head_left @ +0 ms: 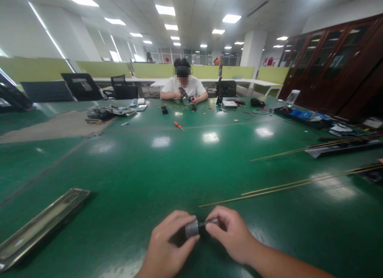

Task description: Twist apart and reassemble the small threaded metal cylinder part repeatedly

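Near the front edge of the view, my left hand (172,242) is closed around a short grey metal cylinder (192,229), thumb below and fingers above. A thin dark shaft (201,225) comes out of the cylinder's right end. My right hand (229,232) pinches a small, narrow silvery piece (212,221) at the far end of that shaft, between thumb and fingertips. The hands are close together, just above the green tabletop. What exactly the cylinder and the silvery piece are, I cannot make out.
Long thin brass-coloured rods (269,190) lie beyond my right hand. A long shallow tray (44,226) is at the left. An orange screwdriver (178,125) lies mid-table. Across the table sits a person (194,86) with a tool in hand, with several small parts around.
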A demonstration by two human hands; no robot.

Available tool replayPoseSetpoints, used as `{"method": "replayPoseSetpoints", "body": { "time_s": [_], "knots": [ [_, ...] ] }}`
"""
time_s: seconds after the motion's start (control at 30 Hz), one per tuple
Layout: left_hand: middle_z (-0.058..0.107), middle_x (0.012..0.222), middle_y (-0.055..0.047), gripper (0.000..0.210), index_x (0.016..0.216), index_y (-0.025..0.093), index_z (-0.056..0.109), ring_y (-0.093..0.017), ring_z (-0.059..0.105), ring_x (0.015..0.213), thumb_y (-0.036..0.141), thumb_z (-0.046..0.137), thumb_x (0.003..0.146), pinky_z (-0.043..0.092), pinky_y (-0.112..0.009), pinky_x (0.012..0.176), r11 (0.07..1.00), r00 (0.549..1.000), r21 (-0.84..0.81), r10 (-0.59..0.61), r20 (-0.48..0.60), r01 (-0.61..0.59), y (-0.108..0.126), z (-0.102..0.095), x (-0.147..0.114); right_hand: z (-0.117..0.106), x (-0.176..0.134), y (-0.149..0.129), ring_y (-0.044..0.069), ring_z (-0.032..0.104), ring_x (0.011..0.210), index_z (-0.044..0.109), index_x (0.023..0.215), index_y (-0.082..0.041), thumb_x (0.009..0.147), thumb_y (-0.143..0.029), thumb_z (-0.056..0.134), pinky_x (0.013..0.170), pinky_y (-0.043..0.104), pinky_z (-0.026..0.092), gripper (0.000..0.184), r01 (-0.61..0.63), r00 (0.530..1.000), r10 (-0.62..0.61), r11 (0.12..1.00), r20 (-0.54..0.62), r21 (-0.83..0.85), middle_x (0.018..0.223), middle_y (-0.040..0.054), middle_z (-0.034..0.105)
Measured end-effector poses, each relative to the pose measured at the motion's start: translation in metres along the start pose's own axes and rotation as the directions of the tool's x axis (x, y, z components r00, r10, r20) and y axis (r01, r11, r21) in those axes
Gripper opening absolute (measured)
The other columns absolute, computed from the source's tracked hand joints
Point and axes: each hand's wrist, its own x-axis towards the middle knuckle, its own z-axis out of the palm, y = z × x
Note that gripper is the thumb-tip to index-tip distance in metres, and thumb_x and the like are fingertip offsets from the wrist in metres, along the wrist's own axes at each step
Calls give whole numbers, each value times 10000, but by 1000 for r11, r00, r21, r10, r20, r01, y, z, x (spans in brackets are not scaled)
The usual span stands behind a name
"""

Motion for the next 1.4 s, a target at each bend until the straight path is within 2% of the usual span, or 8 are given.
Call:
{"method": "replayPoseSetpoints", "body": {
  "time_s": [0.37,0.97,1.4],
  "knots": [
    [713,924,-8,321,1064,280,698,-153,697,817,180,757,764,571,-227,724,1000,999,20,6,-43,-5,2,-2,2,3,1,7,134,518,631,706,848,-155,829,-285,672,598,246,387,136,-25,999,27,998,-28,57,677,-9,569],
    [724,916,-53,257,1035,237,723,-186,709,808,215,746,780,587,-257,708,999,999,22,-27,-38,27,2,-3,4,0,1,6,131,524,615,701,850,-143,838,-313,678,585,241,390,172,-30,999,33,995,-40,91,661,-8,576],
    [719,922,-25,277,1043,259,710,-166,700,818,202,755,775,572,-240,725,1000,999,16,-21,-36,21,2,-4,3,-1,0,6,125,508,590,690,848,-143,842,-346,688,567,239,374,202,-37,999,42,990,-31,134,645,-14,566]
  ]
}}
